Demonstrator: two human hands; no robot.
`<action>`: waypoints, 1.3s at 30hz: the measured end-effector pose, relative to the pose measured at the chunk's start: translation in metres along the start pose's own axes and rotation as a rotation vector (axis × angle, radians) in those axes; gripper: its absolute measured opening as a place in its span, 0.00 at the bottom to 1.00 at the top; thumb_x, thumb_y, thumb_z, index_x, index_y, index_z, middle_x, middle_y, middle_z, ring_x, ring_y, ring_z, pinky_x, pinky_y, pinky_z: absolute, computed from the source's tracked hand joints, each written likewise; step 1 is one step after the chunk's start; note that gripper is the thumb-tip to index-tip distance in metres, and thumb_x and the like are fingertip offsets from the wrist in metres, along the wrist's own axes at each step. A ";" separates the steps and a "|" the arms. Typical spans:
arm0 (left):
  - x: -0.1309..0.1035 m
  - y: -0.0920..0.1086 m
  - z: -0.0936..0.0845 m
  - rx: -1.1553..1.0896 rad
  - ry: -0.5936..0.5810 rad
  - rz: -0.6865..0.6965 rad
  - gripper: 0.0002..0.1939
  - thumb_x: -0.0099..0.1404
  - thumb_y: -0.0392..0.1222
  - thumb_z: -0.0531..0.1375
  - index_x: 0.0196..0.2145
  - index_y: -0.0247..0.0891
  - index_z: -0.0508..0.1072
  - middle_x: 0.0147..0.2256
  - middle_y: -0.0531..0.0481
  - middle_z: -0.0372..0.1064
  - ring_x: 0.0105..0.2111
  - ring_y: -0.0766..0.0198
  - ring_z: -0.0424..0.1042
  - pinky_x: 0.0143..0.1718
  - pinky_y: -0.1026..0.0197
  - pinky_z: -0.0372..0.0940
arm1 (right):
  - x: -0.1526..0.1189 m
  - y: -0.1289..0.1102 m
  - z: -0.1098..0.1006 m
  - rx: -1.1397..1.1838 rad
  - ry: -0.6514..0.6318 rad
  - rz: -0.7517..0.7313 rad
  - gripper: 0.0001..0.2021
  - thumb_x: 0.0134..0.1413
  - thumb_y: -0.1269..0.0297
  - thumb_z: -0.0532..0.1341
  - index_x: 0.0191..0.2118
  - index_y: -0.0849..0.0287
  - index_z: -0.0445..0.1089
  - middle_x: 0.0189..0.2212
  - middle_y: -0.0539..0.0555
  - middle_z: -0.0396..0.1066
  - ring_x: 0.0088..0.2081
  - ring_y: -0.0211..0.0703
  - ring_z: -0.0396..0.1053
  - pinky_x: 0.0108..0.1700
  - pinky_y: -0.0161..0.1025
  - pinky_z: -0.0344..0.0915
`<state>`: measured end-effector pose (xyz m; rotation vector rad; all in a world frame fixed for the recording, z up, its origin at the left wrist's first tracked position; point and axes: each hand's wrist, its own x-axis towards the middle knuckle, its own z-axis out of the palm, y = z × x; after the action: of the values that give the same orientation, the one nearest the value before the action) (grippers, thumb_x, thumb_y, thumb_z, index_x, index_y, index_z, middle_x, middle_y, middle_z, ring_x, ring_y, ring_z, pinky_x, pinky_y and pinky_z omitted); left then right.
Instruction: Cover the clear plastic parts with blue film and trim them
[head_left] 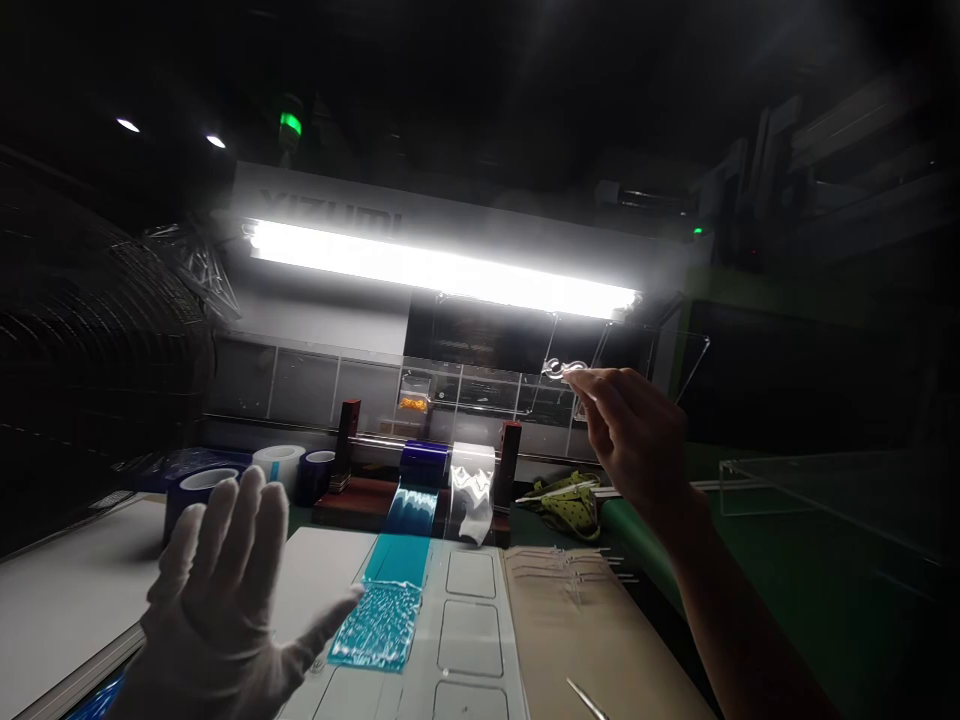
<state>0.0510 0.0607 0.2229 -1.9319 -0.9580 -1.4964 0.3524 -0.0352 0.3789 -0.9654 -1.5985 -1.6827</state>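
Observation:
A white glove covers my left hand, which is raised at the lower left with its fingers spread and holds nothing. Its thumb is by the left edge of a blue film strip that runs down from a blue roll. My bare right hand is up at the right, its thumb and fingers pinching a small clear curved piece below the lamp. Beside the blue roll, a white film roll hangs on the same rod. Outlined rounded rectangles mark the white sheet under the film.
A bright tube lamp spans the middle. Tape rolls stand at the back left, beside a large fan. Several thin clear pieces and a pointed metal tool lie on the brown board. A green patterned cloth is behind.

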 end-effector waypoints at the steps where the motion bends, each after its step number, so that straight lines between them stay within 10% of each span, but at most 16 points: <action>1: 0.000 0.000 0.000 0.049 -0.003 0.023 0.52 0.58 0.56 0.60 0.66 0.42 0.28 0.68 0.50 0.26 0.65 0.42 0.39 0.66 0.44 0.37 | 0.002 -0.002 0.001 0.011 0.004 -0.003 0.12 0.58 0.78 0.56 0.45 0.57 0.66 0.33 0.53 0.74 0.35 0.41 0.70 0.34 0.37 0.66; 17: 0.000 -0.003 -0.003 0.101 -0.041 0.015 0.53 0.58 0.64 0.53 0.66 0.37 0.26 0.68 0.46 0.20 0.66 0.42 0.33 0.66 0.41 0.35 | 0.014 -0.032 0.004 0.069 0.016 -0.070 0.07 0.58 0.77 0.58 0.40 0.61 0.68 0.29 0.52 0.74 0.31 0.37 0.69 0.31 0.34 0.67; 30: -0.041 0.009 0.004 0.008 -0.339 0.144 0.66 0.48 0.71 0.58 0.64 0.32 0.20 0.67 0.37 0.17 0.65 0.37 0.30 0.64 0.37 0.30 | -0.129 -0.092 -0.012 0.467 -0.546 0.080 0.12 0.56 0.84 0.52 0.40 0.68 0.70 0.30 0.57 0.72 0.33 0.44 0.69 0.32 0.40 0.69; 39: -0.038 0.035 0.026 0.072 -0.491 0.209 0.71 0.42 0.77 0.55 0.64 0.29 0.20 0.67 0.35 0.21 0.66 0.40 0.28 0.64 0.38 0.28 | -0.139 -0.095 -0.014 0.503 -0.617 0.073 0.13 0.56 0.84 0.52 0.41 0.69 0.69 0.30 0.57 0.71 0.32 0.45 0.69 0.33 0.40 0.68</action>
<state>0.0891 0.0502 0.1807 -2.3148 -0.9524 -0.8737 0.3467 -0.0485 0.2105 -1.3130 -2.1988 -0.8812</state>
